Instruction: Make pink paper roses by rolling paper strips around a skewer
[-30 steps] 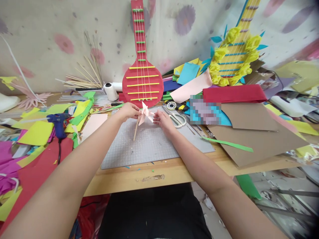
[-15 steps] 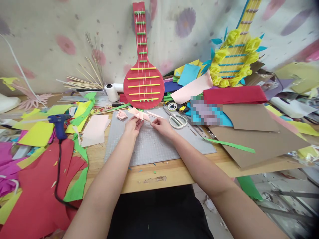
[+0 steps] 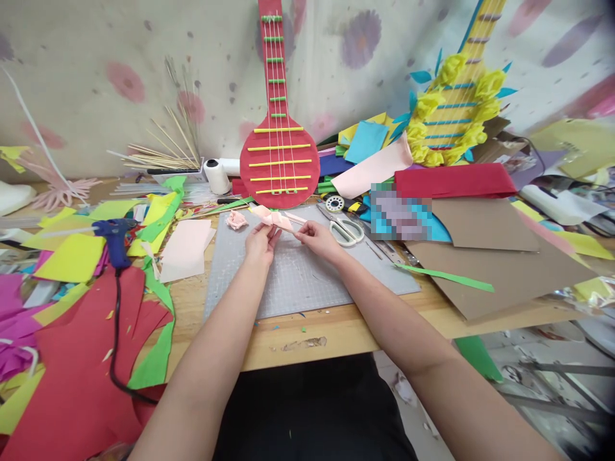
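Workpiece: pink paper strip [image 3: 272,218], matte and creased with angular folds, held above the far part of the cutting mat.
Left hand [image 3: 261,244]: grasping the strip from below, thumb and fingers closed on its folded middle.
Right hand [image 3: 316,241]: fingertips pinched together at the strip's right end.
Cutting mat [image 3: 307,285]: grey, flat, printed with a fine grid; lies on the wooden table [image 3: 202,355].
Crumpled pink piece [image 3: 237,220]: rounded, petal-like folds; rests on the mat, left of the strip.
Scissors [image 3: 348,234]: pale looped handles, on the mat near the right hand.
Pink sheet [image 3: 185,251]: smooth, roughly rectangular, left of the mat.
Red instrument model [image 3: 262,173]: round body, yellow bars, white strings; upright behind the mat.
Box [image 3: 191,177]: pale, low; holds thin wooden sticks [image 3: 184,133] fanned outward.
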`<state>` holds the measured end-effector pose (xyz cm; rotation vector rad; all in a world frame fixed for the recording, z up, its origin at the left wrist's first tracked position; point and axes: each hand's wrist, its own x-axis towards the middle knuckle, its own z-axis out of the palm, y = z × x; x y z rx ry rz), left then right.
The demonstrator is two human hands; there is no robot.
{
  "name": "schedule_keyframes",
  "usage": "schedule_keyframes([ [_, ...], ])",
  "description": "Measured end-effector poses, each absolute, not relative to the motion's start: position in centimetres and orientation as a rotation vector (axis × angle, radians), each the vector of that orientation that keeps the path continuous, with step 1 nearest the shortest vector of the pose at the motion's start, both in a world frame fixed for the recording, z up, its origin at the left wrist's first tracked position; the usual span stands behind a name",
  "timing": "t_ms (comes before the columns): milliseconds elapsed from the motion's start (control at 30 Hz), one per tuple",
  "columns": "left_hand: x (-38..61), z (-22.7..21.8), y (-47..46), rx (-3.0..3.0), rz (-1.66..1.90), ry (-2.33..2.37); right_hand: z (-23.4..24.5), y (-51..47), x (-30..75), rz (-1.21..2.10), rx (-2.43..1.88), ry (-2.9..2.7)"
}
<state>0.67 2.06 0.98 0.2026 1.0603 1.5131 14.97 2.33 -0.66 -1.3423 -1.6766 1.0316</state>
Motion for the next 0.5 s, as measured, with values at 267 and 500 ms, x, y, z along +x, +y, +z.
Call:
schedule_keyframes([
  [267,0.99,0.92,2.14,0.135,1.519,1.048,0.06,2.14,14.91,1.055,-1.44,-1.697],
  [500,1.07,1.13,2.08,0.106,1.517,1.073,0.14,2.22,14.92,1.091,-1.454,-1.708],
])
